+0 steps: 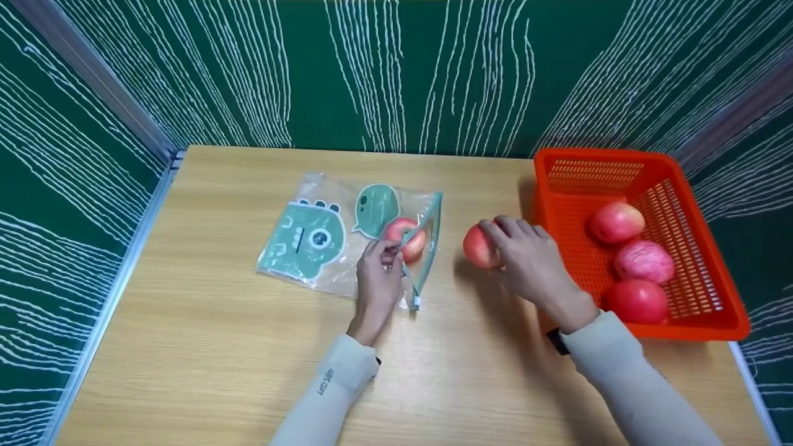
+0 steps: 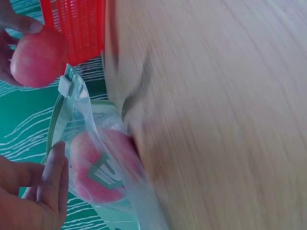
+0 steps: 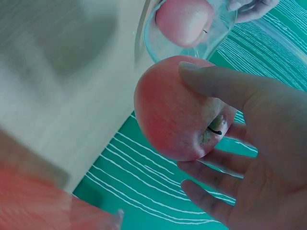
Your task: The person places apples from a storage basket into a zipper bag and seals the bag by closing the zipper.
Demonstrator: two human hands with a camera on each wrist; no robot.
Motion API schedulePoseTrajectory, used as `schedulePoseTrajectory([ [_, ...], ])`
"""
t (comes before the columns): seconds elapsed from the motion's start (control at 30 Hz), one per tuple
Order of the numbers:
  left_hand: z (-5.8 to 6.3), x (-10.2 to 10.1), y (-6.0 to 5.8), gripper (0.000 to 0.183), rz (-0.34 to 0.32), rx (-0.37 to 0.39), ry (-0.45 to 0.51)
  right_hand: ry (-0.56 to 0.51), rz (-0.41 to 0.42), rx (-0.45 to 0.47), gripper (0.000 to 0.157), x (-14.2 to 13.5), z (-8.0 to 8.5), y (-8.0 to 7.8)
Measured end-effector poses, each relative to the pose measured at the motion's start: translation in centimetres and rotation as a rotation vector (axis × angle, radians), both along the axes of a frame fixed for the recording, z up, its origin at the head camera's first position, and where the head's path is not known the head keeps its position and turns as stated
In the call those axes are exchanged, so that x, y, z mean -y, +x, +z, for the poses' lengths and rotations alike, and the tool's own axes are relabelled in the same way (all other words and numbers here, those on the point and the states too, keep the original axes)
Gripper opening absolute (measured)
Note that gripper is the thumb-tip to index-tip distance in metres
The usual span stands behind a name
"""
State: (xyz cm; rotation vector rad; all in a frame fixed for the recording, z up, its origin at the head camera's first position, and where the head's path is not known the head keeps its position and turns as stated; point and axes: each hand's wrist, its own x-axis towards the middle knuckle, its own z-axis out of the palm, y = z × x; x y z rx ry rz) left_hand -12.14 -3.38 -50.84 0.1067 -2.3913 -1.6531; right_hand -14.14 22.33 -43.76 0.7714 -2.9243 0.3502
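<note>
A clear zip bag (image 1: 334, 272) with green cartoon prints lies on the table, its slider-edged mouth facing right and held apart. Inside it, near the mouth, sits one apple (image 2: 103, 165). My left hand (image 1: 380, 272) pinches the upper edge of the bag's mouth between thumb and fingers. To the right of the opening, my right hand (image 1: 526, 257) grips another red apple (image 3: 180, 108) above the table, thumb on one side and fingers on the other. That apple is apart from the bag; its stem end shows in the right wrist view.
An orange-red plastic basket (image 1: 548, 179) stands on the right of the wooden table (image 1: 217, 347), with three apples (image 1: 644, 261) along its right side. Green panels with white wavy lines (image 1: 421, 74) enclose the table at the back and sides.
</note>
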Motion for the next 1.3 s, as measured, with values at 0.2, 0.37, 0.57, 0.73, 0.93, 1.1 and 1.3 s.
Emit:
schedulePoseTrajectory([
  [0.2, -0.3, 0.0, 0.0, 0.022, 0.009, -0.016, 0.000, 0.007, -0.026, 0.067, 0.095, 1.2, -0.9, -0.2],
  [0.37, -0.5, -0.2, 0.0, 0.020, 0.018, -0.057, -0.001, 0.009, -0.033, 0.072, 0.095, 2.1, -1.5, -0.3],
  [0.57, -0.3, -0.1, 0.1, 0.021, 0.010, -0.035, 0.001, 0.006, -0.047, 0.095, 0.093, 3.0, -2.0, -0.5],
  [0.73, -0.4, -0.1, 0.1, 0.021, 0.009, -0.024, 0.003, -0.014, -0.058, 0.107, 0.091, 3.6, -2.3, -0.7],
  [0.93, -0.4, -0.2, 0.0, 0.021, 0.011, -0.017, 0.008, -0.029, -0.077, 0.147, 0.094, 4.4, -2.7, -1.0],
  [1.1, -0.3, -0.2, 0.0, 0.020, 0.009, -0.021, 0.010, -0.046, -0.087, 0.165, 0.089, 5.2, -3.2, -1.3],
  [1.3, -0.3, -0.2, 0.0, 0.019, -0.009, -0.037, 0.019, -0.040, -0.109, 0.147, 0.082, 5.8, -3.8, -1.7],
])
